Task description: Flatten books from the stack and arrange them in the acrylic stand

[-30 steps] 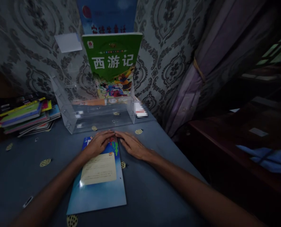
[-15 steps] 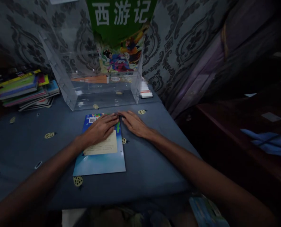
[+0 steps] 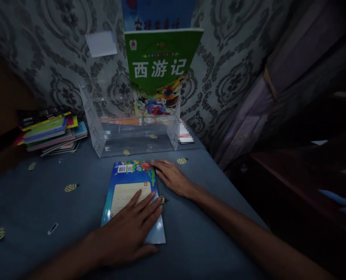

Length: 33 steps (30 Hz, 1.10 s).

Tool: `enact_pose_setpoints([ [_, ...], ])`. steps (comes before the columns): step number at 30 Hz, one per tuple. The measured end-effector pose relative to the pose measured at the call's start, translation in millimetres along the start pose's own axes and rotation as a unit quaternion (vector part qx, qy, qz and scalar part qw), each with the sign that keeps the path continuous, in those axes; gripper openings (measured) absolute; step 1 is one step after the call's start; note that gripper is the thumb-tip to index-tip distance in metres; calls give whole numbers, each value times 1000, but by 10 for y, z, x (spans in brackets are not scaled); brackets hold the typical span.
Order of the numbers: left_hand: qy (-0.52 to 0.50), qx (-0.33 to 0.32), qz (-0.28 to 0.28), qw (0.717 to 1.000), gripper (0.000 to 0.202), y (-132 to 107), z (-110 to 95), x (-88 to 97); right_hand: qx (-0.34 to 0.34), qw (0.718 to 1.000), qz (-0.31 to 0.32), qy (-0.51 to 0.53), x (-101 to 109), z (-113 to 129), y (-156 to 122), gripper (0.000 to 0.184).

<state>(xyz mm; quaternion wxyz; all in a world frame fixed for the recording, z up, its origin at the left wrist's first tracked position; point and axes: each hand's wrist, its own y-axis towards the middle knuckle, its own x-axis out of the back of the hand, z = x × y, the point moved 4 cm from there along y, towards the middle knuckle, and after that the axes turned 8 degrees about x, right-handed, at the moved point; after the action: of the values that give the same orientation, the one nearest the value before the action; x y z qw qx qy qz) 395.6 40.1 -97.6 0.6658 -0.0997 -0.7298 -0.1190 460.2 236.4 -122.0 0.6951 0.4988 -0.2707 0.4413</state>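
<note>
Blue book, cream panel. Green book. Slate-blue tablecloth, yellow pineapples.

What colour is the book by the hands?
The book is blue with a cream panel, best in head view.

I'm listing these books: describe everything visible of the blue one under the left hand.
The blue book is thin, shut and flat on the tablecloth, in front of the clear stand. Its glossy, paper-like cover fades to paler blue at the near end. Along the far end are a barcode, a square code and colourful pictures; below, a cream panel with unreadable small text. The left hand spreads over the nearer part, hiding some; the right hand is at the far right corner.
</note>
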Motion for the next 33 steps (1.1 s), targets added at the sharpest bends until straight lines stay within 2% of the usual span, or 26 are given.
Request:
enact_pose_setpoints([
  [10, 35, 8, -10, 999, 71, 204, 299, -62, -61, 996, 46, -56, -49, -127, 307, 38],
  [17, 15, 10, -15, 1000, 67, 233, 396, -89, -86, 992, 63, -60, -107, -182, 366, 43],
  [23, 3, -16, -61, 998, 54, 182, 362, -55, -80, 993, 70, -55, -98, -176, 345, 48],
  [33, 26, -32, -154, 987, 31, 158, 145, 54, -63, 992, 81, -73, -140, -177, 322, 51],
])
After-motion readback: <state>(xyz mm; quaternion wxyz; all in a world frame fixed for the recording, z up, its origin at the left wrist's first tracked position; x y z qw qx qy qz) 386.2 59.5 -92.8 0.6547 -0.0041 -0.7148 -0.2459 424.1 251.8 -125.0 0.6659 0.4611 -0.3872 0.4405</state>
